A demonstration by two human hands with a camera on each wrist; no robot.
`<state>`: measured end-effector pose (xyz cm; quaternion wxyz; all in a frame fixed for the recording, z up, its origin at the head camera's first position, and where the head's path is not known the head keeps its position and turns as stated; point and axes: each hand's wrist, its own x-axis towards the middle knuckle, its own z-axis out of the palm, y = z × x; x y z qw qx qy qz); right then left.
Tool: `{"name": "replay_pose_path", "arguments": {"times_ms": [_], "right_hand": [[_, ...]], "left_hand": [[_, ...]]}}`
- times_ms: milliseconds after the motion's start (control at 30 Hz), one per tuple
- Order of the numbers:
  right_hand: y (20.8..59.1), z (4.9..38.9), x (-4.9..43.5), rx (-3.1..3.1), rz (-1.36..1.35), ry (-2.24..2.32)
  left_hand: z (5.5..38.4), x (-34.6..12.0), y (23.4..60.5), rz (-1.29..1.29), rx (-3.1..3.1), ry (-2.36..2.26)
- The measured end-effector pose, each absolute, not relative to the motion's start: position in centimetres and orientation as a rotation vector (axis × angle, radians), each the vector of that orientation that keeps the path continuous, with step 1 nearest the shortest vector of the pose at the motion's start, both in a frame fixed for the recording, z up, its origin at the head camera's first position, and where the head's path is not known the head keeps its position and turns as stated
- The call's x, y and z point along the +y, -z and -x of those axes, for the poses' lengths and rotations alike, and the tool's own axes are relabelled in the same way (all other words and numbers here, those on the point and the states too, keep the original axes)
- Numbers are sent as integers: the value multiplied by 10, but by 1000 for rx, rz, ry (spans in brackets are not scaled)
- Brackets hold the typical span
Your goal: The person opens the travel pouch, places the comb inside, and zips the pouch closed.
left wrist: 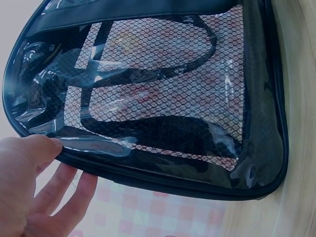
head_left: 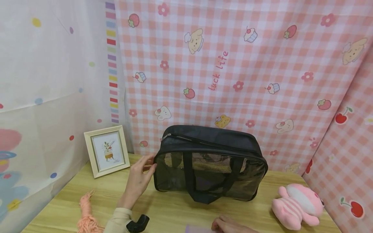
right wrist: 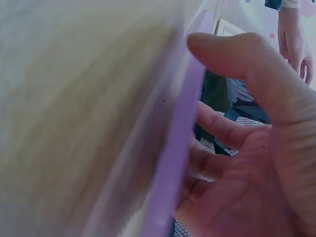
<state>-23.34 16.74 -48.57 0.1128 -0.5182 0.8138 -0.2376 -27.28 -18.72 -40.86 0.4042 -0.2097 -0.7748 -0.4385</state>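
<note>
Bag (head_left: 209,165): black with a see-through front, standing on the table (head_left: 166,210) before the pink checked cloth (head_left: 233,61); its handle (head_left: 205,196) droops over the front, and a zip (head_left: 189,139) runs along the top.
Left hand (head_left: 141,175): at the bag's left side, its fingers nearly closed on the edge in a light pinch, thumb in front, the others behind.
Right hand (head_left: 230,225): low at the near side of the table, partly cut off in the head view; thumb and fingers close around a purple-edged piece (right wrist: 180,123), one on each side.
Purple-edged piece: in front of the bag, well apart from it; I cannot tell what it is.
Picture frame (head_left: 107,151): leaning back, left of the bag.
Yarn (head_left: 87,212): a peach bundle left of the person's left sleeve (head_left: 118,220).
Plush toy (head_left: 297,207): pink, lying to the bag's right.
</note>
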Motion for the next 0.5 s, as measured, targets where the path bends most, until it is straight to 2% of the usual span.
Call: {"name": "replay_pose_path", "arguments": {"times_ms": [167,267,500], "right_hand": [[480,235,166,2401,1616,720],[473,235,166,2386,1582,814],[441,225,167,2446,1603,1006]], "left_hand": [[271,-187,407,525,-1958,1107],[272,-187,407,532,-1952,1104],[272,-187,408,531,-1950,1095]]}}
